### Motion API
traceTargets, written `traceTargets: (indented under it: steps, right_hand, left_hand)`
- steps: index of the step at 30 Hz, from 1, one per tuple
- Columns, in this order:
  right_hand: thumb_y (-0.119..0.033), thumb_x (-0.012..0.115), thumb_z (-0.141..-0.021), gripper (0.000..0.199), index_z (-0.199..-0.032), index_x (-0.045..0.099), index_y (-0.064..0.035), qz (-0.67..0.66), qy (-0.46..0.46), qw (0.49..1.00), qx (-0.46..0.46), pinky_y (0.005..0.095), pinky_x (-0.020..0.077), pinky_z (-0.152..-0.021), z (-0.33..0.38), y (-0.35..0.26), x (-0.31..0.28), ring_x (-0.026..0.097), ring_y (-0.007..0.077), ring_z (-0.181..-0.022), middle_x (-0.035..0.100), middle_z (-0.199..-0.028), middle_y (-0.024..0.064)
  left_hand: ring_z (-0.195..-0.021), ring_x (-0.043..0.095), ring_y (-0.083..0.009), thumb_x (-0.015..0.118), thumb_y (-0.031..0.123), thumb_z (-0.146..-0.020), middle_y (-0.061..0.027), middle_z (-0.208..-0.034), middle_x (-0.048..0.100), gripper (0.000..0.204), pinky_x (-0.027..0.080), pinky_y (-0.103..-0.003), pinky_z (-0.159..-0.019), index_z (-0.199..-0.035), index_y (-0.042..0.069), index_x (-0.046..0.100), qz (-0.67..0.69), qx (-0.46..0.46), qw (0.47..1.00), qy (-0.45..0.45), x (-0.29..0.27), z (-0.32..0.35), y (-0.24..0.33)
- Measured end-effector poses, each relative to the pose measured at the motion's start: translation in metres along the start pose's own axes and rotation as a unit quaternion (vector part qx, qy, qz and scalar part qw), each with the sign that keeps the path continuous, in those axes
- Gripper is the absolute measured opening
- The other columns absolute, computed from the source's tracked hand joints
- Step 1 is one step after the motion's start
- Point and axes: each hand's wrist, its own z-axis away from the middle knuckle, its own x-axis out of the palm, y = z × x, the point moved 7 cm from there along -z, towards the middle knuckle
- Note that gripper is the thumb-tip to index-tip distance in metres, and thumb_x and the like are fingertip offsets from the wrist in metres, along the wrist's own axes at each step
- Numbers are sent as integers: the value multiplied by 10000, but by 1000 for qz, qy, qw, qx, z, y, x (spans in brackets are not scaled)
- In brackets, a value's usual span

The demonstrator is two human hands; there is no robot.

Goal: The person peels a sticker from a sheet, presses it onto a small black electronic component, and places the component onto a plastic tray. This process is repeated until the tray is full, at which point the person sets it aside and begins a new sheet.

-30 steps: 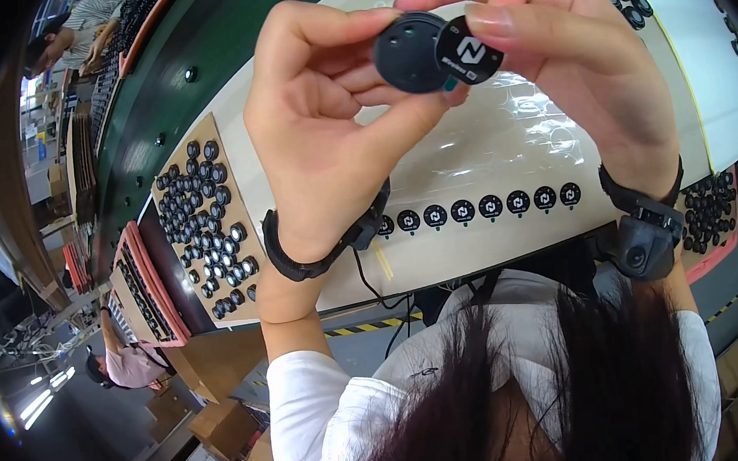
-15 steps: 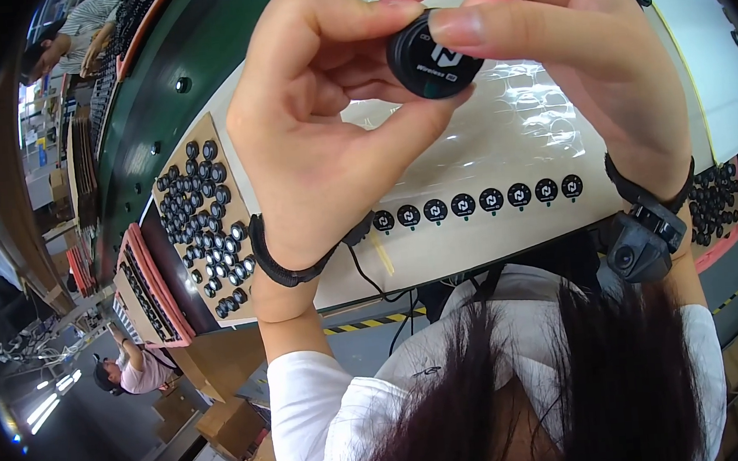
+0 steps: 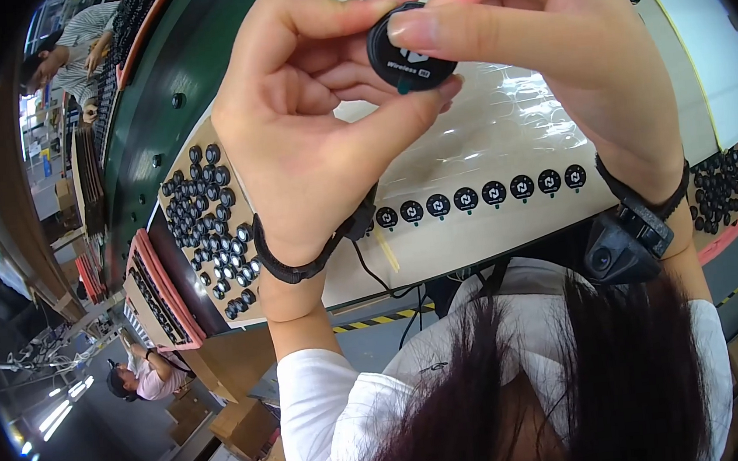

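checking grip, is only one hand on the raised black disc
No, the left hand and right hand both touch the raised black disc.

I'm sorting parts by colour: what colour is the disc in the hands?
The disc is black with white markings, seen best in the head view.

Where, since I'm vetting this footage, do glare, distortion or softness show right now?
Head view: white glare streaks the clear plastic sheet, and the ceiling lights look blown out; head view: fisheye distortion curves the edge of the table, with black corners; head view: the round black piece in the fingers looks fairly crisp, the far-left background softer.
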Motion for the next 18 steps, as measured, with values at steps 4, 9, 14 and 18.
traceTargets:
  steps: [4, 9, 14, 18]
  right_hand:
    - [0, 637, -769, 107, -781, 535, 30, 16, 0, 1000, -5, 245, 499, -699, 0, 7, -4, 598, 169, -739, 554, -949, 152]
    - [-41, 620, -764, 257, -975, 483, 10, 171, 110, 973, -105, 291, 451, -787, 5, 20, -22, 555, 195, -882, 470, -1119, 143]
    - [-83, 603, -759, 450, -1169, 432, -9, 324, 199, 900, -215, 338, 403, -875, 27, 12, -29, 512, 222, -1026, 386, -1288, 134]
    - [-50, 580, -743, 723, -1360, 203, -38, 290, 117, 942, -122, 370, 352, -943, 53, 24, -37, 433, 265, -1148, 247, -1398, 127]
  left_hand:
    - [-775, 631, -194, 668, -135, -601, -168, -891, 597, 389, 554, -264, -667, -928, -41, 479, 90, 76, 992, -51, -2, -4, -10]
    - [-787, 622, -182, 656, -136, -634, -148, -934, 594, 427, 545, -271, -678, -1010, -54, 470, -47, 273, 954, -111, 2, 6, -5]
    - [-827, 624, -208, 584, -99, -749, -153, -1008, 580, 388, 524, -275, -746, -1105, -53, 437, 118, -31, 945, -303, 33, -13, -53]
    - [-968, 583, -280, 485, -60, -817, -239, -1095, 523, 362, 497, -325, -838, -1163, -41, 379, 371, -117, 911, -139, -16, -100, -133]
